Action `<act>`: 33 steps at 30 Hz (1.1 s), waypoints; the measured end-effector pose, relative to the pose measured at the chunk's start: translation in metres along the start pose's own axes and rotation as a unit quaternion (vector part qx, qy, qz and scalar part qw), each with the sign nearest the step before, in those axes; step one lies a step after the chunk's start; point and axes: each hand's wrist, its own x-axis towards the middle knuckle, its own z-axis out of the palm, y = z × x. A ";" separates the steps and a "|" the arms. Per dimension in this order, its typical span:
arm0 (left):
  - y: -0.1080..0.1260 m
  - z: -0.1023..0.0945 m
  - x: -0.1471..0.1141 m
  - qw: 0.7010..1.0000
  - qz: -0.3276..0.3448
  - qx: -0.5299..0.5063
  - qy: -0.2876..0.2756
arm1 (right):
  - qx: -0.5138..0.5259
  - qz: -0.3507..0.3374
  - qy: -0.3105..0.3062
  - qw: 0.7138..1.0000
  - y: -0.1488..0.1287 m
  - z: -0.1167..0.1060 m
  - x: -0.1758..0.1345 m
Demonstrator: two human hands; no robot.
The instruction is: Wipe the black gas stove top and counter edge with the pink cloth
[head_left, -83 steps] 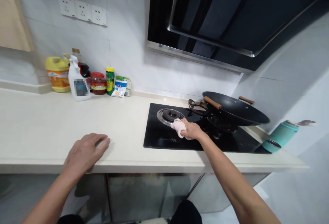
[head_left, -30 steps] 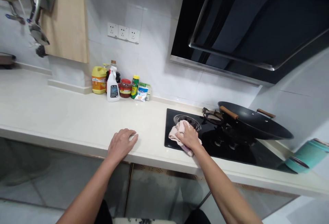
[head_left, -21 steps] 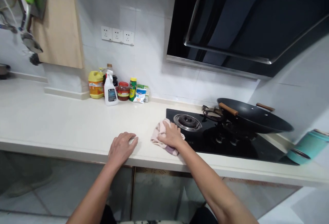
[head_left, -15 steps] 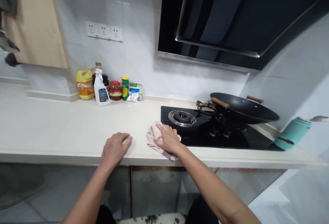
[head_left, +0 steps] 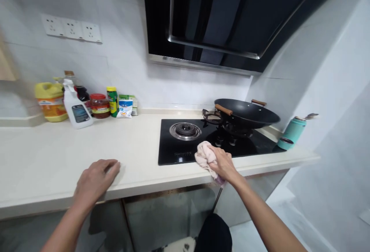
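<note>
A pale pink cloth (head_left: 206, 158), crumpled, lies against the front edge of the black gas hob (head_left: 170, 155), part of it drooping over the counter's edge. My right hand (head_left: 223, 162) is closed on it, pressing it at the hob's front rim below the control knobs. Further left, my left hand (head_left: 96, 176) rests on the white counter (head_left: 135, 144) near its front edge, fingers loosely bent and thumb apart, with nothing in it. A black wok (head_left: 245, 113) with wooden handles sits on the hob's right burner, while the left burner (head_left: 185, 131) is uncovered.
Along the wall stand a yellow jug (head_left: 52, 103), a white spray bottle (head_left: 76, 107), a red-lidded jar (head_left: 100, 106), a green container (head_left: 112, 101) and a packet (head_left: 125, 108). A teal holder (head_left: 294, 130) stands right of the hob. The range hood (head_left: 208, 24) overhangs it.
My right hand has slid the cloth rightward along the hob's front edge. The view has shifted right. My left hand still rests on the counter.
</note>
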 end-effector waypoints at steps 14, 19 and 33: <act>0.000 0.002 0.003 1.000 -0.003 0.002 -0.005 | -0.073 0.128 0.117 0.982 0.104 -0.031 0.010; 0.003 -0.001 0.000 1.000 -0.007 0.001 -0.009 | -0.137 0.128 0.154 0.970 0.084 -0.035 0.049; 0.001 0.000 0.002 1.000 -0.015 0.008 -0.008 | -0.244 0.102 -0.048 0.963 0.090 -0.040 0.129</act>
